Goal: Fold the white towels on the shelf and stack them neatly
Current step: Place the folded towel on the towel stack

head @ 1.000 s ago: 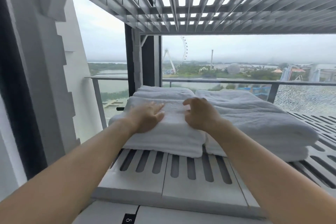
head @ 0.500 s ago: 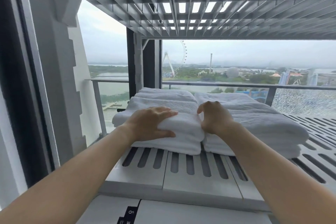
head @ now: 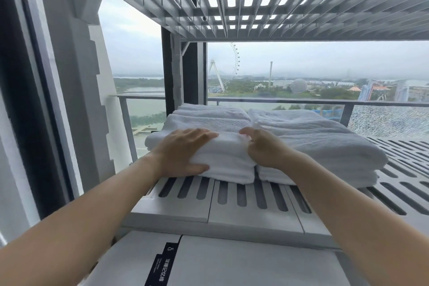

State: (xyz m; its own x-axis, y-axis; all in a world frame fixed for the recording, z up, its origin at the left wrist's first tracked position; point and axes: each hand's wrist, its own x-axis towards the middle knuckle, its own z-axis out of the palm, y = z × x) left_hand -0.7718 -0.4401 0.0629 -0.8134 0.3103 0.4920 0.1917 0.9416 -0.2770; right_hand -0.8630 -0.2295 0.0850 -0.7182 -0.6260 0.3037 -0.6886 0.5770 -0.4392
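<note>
Two stacks of folded white towels lie side by side on a white slotted shelf. My left hand wraps the front left corner of the left stack, fingers on top and thumb under its front edge. My right hand curls over the front right corner of that same stack, in the gap beside the right stack. A smaller folded towel lies behind on the left stack.
A slatted upper shelf hangs close above. The rack's white upright stands at the left. Behind are a window, a balcony rail and an outdoor view. A white box with a black label sits below the shelf.
My left hand shifted from flat on top of the left stack to gripping its front corner, thumb underneath. My right hand moved to the stack's right front corner. The view dropped slightly.
</note>
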